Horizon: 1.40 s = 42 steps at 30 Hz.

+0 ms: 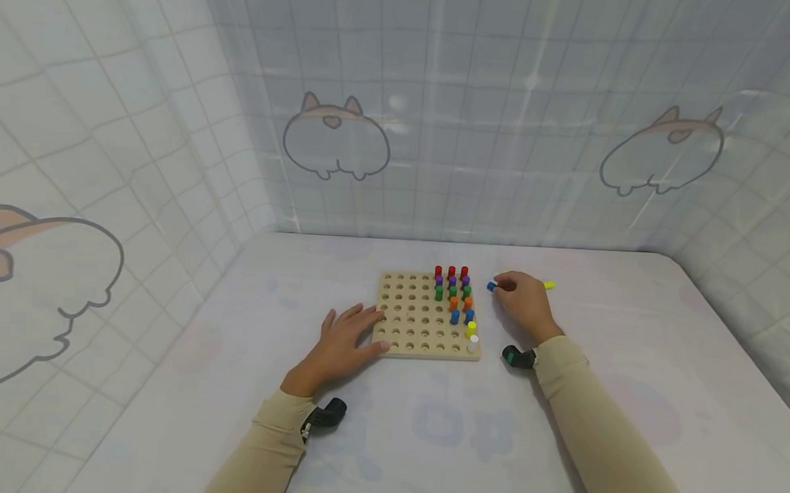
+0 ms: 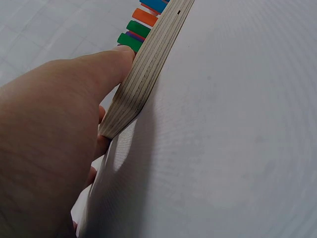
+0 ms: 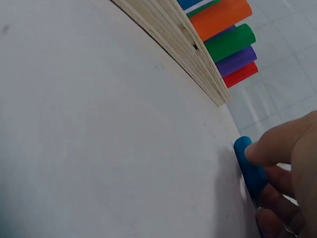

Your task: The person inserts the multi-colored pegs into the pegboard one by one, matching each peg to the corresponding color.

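A square wooden pegboard (image 1: 413, 315) lies on the white table, with several coloured pegs (image 1: 453, 287) standing in its right columns. My left hand (image 1: 345, 338) rests flat, fingers straight, on the board's left edge (image 2: 143, 64), the thumb along its side. To the right of the board my right hand (image 1: 523, 302) pinches a blue peg (image 1: 491, 286) that lies on the table; the right wrist view shows a fingertip on the blue peg (image 3: 250, 168). A yellow peg (image 1: 548, 285) lies just beyond that hand.
The table (image 1: 440, 432) is covered in white cloth and closed in by grid-patterned curtain walls at the back and on both sides. A yellow peg (image 1: 472, 327) and a white peg (image 1: 473, 343) stand at the board's near right corner.
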Available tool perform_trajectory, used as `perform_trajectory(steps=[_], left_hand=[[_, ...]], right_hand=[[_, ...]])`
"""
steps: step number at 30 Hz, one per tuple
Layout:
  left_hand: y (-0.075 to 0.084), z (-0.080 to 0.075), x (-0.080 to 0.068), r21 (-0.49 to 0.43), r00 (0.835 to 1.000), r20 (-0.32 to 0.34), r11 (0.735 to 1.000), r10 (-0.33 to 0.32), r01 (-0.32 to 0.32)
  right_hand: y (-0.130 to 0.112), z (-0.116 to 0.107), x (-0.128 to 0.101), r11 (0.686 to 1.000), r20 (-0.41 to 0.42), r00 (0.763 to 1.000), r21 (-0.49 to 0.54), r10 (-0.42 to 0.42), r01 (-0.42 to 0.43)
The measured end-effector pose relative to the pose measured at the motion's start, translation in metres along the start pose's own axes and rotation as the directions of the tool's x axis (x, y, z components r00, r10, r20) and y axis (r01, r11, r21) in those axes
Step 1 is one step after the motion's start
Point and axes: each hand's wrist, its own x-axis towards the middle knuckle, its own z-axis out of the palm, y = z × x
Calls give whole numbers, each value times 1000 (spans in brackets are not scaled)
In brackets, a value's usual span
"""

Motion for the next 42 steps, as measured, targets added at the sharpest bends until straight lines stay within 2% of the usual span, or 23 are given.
perform_trajectory(steps=[6,18,28,33,42], left_hand=[[0,0,1,3,1000,-3,1000,6,-6],[2,-1,0,-2,1000,4,1000,2,-2],[4,-4,0,-3,1000,3,1000,2,-2],[3,-2,0,0,1000,-4,1000,10,-10],[1,0,1,-12,999,-24,1000,23,-23]], right_hand=[[-1,1,1,999,-5,1000,-35,-1,1],[-1,-2,-7,998,-42,999,62,24,-21],[-2,-3,-7,986,-15,998,158,57,-54],[-7,-6,-10,960,37,993,253,115,-121],[-14,-9,-13,897,88,983,403,161,-183]])
